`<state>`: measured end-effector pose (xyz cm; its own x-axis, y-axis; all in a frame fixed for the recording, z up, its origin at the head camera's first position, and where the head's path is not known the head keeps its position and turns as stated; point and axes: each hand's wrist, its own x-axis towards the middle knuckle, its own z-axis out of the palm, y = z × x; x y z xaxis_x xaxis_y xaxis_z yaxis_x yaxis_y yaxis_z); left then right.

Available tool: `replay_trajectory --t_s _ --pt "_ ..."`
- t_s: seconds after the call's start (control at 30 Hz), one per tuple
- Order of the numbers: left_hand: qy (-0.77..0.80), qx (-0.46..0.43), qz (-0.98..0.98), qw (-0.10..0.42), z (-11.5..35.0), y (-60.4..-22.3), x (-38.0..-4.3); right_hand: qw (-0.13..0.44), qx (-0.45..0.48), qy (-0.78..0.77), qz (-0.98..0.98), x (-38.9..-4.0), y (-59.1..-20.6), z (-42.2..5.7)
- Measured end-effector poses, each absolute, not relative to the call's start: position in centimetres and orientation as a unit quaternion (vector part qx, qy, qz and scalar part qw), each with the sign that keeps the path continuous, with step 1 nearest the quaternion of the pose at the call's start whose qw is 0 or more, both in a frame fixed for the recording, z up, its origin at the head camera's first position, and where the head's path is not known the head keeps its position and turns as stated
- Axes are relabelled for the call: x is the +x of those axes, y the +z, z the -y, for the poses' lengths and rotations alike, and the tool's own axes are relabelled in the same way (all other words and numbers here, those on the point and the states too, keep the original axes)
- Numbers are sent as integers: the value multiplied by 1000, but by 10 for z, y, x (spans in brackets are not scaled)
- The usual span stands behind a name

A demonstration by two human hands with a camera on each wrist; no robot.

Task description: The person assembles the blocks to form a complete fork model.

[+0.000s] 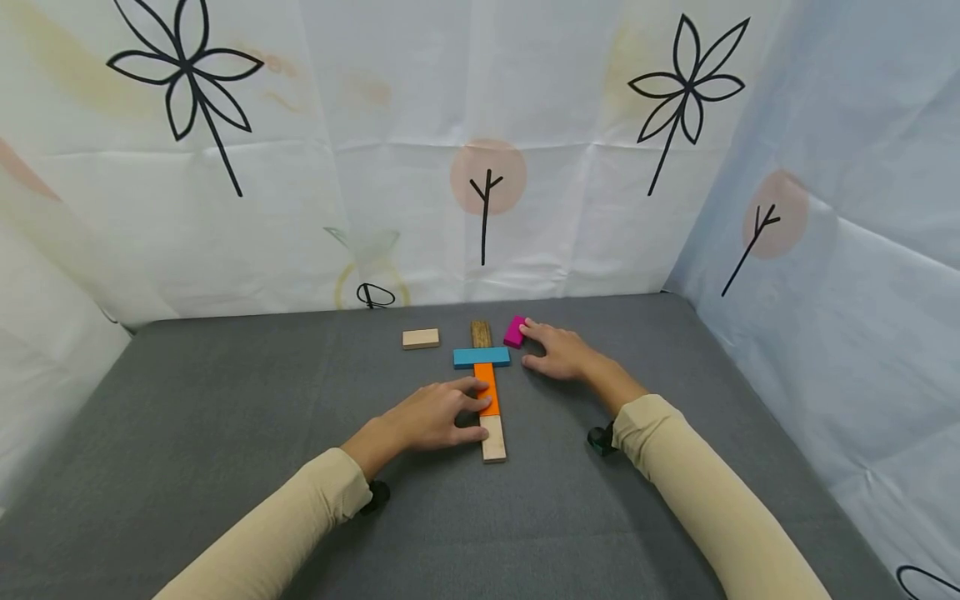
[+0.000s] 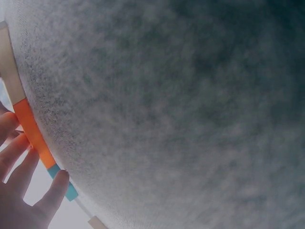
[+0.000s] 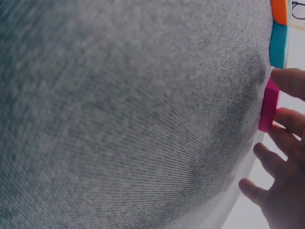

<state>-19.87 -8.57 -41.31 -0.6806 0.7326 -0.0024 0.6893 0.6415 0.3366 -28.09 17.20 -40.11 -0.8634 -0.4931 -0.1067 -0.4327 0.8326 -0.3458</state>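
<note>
Flat wooden blocks lie in a line on the grey cloth. A pale block is nearest, then an orange block, a blue block set crosswise, and a dark brown block farthest. My left hand reaches in from the left, its spread fingertips over the orange block and the thumb at the pale one. To the right of the brown block lies a magenta block, slightly turned. My right hand has its fingertips at that block's right edge, with the thumb apart and nearer to me.
Another pale block lies alone, left of the brown one. The grey cloth ends at a white printed curtain behind, and a further curtain hangs along the right side.
</note>
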Motion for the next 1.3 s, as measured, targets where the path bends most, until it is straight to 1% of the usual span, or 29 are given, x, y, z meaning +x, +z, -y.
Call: replay_trajectory --t_s 0.53,0.87,1.3 --pt "153 396 -903 67 86 -413 -199 103 -244 -127 -956 -282 -397 -170" --pt "159 395 -902 71 86 -412 -198 100 -263 -110 -953 -283 -400 -169" --pt "155 390 -905 71 85 -413 -198 97 -275 -131 -948 -283 -400 -165"
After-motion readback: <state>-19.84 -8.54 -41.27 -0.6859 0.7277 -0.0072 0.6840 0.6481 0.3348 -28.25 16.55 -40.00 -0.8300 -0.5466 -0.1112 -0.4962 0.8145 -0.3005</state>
